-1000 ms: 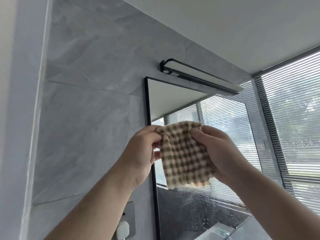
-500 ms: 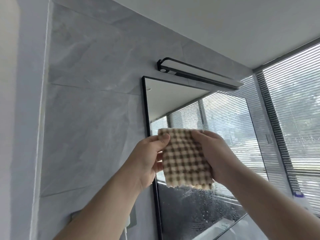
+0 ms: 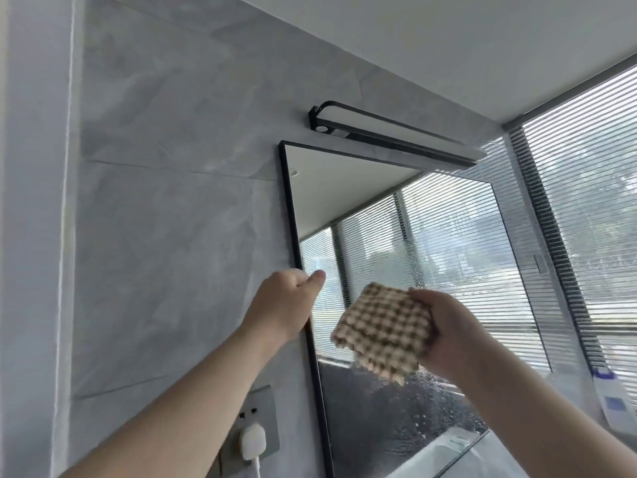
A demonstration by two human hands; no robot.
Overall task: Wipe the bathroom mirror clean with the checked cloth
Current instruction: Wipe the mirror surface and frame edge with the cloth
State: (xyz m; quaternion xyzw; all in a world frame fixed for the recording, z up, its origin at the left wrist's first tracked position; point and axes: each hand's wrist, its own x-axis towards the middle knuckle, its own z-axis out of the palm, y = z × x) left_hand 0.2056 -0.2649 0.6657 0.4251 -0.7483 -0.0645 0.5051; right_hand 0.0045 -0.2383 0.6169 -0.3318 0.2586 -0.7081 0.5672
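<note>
The black-framed bathroom mirror (image 3: 431,236) hangs on the grey tiled wall, with water droplets across its lower half. My right hand (image 3: 448,329) grips the folded brown-and-cream checked cloth (image 3: 382,334) by its right edge and holds it up in front of the glass. My left hand (image 3: 286,301) is off the cloth, over the mirror's left frame, holding nothing; its fingers are loosely curled and the thumb sticks out.
A black bar lamp (image 3: 393,132) juts out above the mirror. A wall socket with a white plug (image 3: 253,443) sits low on the left. Window blinds (image 3: 586,201) fill the right side. A white bottle (image 3: 617,401) stands at the right edge.
My left hand let go of the cloth and moved left to the mirror's frame. The cloth stays in my right hand alone and has tilted. The view pulled back and down.
</note>
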